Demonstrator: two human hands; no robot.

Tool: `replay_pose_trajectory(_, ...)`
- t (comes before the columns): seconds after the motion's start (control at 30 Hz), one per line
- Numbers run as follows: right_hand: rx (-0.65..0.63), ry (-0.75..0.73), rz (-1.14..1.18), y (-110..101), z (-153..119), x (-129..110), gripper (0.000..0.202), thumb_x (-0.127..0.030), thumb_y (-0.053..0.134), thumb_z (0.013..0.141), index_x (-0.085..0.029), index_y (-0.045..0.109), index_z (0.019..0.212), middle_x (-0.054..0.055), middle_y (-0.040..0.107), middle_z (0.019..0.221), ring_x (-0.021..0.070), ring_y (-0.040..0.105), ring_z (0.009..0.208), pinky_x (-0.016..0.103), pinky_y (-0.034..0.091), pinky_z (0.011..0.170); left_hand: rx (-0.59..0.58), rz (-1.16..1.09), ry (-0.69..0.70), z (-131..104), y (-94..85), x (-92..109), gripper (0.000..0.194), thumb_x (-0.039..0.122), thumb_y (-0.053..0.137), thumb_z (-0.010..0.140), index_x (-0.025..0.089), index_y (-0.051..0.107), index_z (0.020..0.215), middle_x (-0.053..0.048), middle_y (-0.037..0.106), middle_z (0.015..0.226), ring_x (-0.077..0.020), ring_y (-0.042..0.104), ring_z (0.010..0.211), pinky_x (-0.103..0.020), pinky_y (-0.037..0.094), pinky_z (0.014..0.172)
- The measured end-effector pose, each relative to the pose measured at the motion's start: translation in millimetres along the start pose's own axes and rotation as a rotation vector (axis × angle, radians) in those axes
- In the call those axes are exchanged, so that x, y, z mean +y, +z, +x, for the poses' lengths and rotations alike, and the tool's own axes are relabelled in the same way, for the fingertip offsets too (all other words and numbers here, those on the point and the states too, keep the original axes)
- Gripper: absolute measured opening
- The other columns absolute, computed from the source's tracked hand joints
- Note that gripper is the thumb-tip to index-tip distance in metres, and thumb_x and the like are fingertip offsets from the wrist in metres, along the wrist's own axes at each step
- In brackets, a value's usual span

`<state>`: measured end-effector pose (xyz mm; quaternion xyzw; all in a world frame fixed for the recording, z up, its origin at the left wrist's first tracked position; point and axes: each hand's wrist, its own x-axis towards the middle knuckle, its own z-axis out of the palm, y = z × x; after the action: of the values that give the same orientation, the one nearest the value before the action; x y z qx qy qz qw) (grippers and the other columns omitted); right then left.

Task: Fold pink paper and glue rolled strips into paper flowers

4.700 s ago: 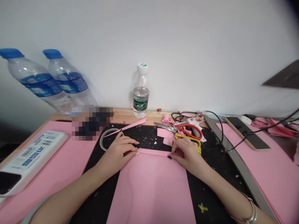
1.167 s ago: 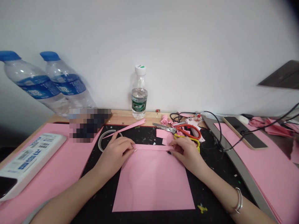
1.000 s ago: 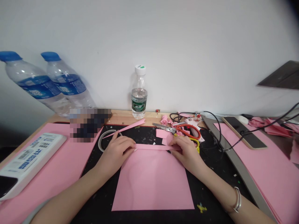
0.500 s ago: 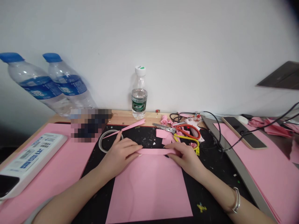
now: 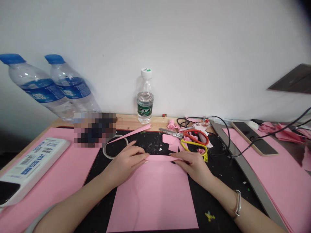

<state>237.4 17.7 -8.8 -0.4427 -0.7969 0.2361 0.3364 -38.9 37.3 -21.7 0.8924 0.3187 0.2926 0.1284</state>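
Observation:
A pink sheet of paper (image 5: 155, 197) lies on a black mat (image 5: 218, 207), its far edge folded into a narrow strip. My left hand (image 5: 126, 161) pinches the left end of that fold between thumb and fingers. At the right end, my right hand (image 5: 190, 163) grips the same fold, its thumb on the near side. Beyond my left hand are a roll of tape (image 5: 105, 150) and a thin pointed pink paper piece (image 5: 132, 132). Scissors with red and yellow handles (image 5: 194, 142) lie just past my right hand, among pink scraps (image 5: 171, 139).
A small water bottle (image 5: 145, 106) stands by the wall, with two large bottles (image 5: 73, 87) leaning at the left. Pink sheets (image 5: 70, 161) lie left under a white boxy device (image 5: 36, 161). On the right are a phone (image 5: 255, 137), black cables (image 5: 228, 139) and more pink sheets (image 5: 274, 168).
The pink sheet has shifted slightly left and toward me, with both hands still on its fold. My left index finger has come down from the pointed paper piece. The bracelet wrist has moved slightly left.

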Motion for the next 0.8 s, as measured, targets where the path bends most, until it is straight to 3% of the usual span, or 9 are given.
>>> replay_pose_trajectory(0.13,0.01,-0.003,0.002,0,1,-1,0.019,-0.024,0.058,0.087,-0.02,0.073,0.098,0.006,0.075,0.086,0.0174,0.07,0.075,0.026,0.057,0.067,0.073,0.032,0.089,2,-0.3,0,0.024,0.018,0.042,0.096,0.015,0.066,0.101,-0.006,0.065,0.089,-0.0153,0.059,0.082,-0.037,0.048,0.088)
replay_pose_trajectory(0.23,0.02,-0.005,0.007,0,1,-1,0.018,-0.022,0.059,0.086,-0.019,0.072,0.097,0.006,0.074,0.085,0.0166,0.07,0.074,0.025,0.056,0.066,0.095,0.057,0.096,4,-0.9,1,0.023,0.019,0.044,0.096,0.013,0.066,0.1,-0.008,0.065,0.086,-0.017,0.058,0.079,-0.03,0.05,0.07)
replay_pose_trajectory(0.53,0.028,-0.067,-0.03,6,1,-7,0.016,-0.012,0.059,0.083,-0.017,0.069,0.094,0.006,0.073,0.084,0.0144,0.067,0.068,0.024,0.055,0.061,0.048,0.119,0.092,8,3.7,11,0.024,0.018,0.043,0.096,0.012,0.066,0.096,-0.008,0.065,0.08,-0.0168,0.061,0.073,-0.028,0.052,0.065)
replay_pose_trajectory(0.67,0.058,-0.136,-0.083,7,1,-6,0.015,-0.013,0.055,0.086,-0.019,0.069,0.09,0.005,0.073,0.082,0.017,0.068,0.079,0.029,0.056,0.071,0.089,0.106,0.133,8,3.5,13,0.024,0.013,0.041,0.095,0.013,0.066,0.094,-0.007,0.067,0.079,-0.0154,0.063,0.072,-0.027,0.054,0.063)
replay_pose_trajectory(0.8,0.054,-0.241,-0.271,4,-2,0,0.025,-0.011,0.047,0.09,-0.018,0.068,0.102,0.008,0.074,0.095,0.0199,0.069,0.091,0.035,0.057,0.082,0.123,0.1,0.182,9,0.7,13,0.025,0.013,0.041,0.095,0.011,0.065,0.099,-0.009,0.071,0.088,-0.0172,0.067,0.083,-0.03,0.058,0.073)
